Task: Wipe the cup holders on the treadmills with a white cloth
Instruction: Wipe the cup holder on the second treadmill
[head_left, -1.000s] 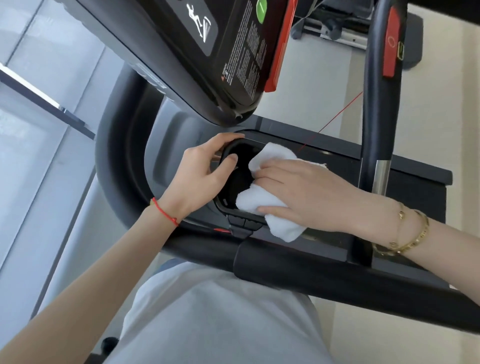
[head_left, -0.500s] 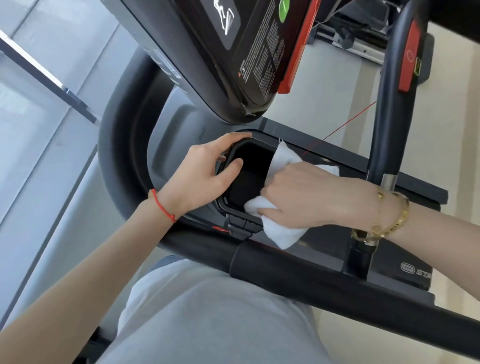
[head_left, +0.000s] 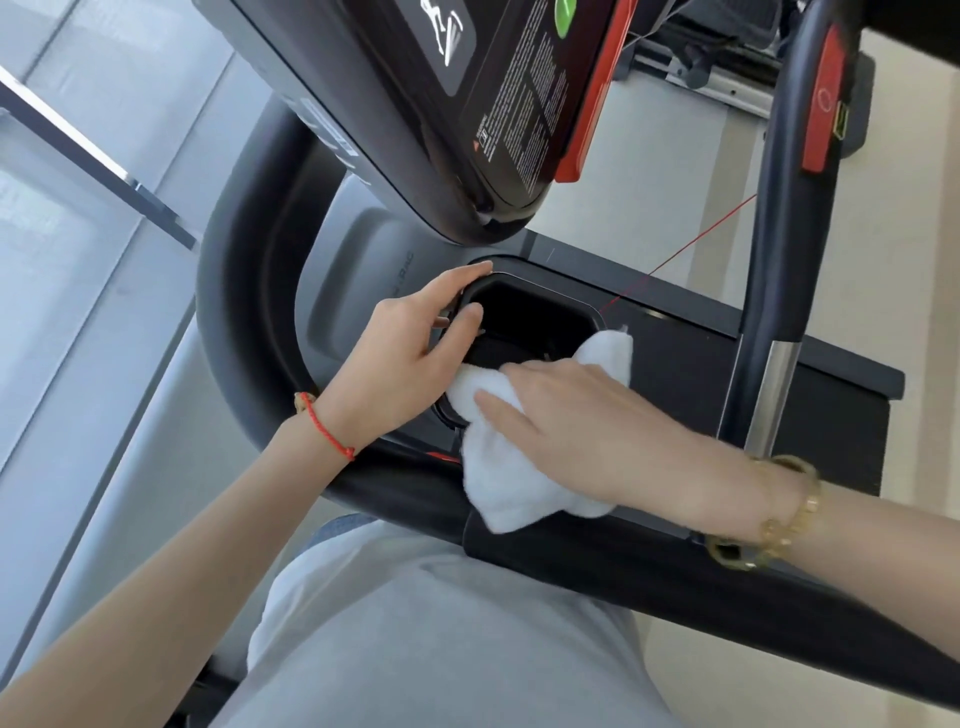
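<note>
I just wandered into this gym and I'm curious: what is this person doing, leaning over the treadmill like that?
A person is cleaning a treadmill's black, squarish plastic cup holder. The left hand grips the holder's rim, thumb hooked over the inner edge, to steady it. The right hand lies flat on a crumpled white cloth, pressing it against the holder's near edge. Part of the cloth hangs over the curved black handrail. The holder's far inside is uncovered and dark.

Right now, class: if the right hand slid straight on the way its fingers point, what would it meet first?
The right hand, pressing the white cloth at the near edge of the cup holder, points toward the left hand gripping the holder's rim. It would probably meet that hand's thumb side first, though depth is unclear.
</note>
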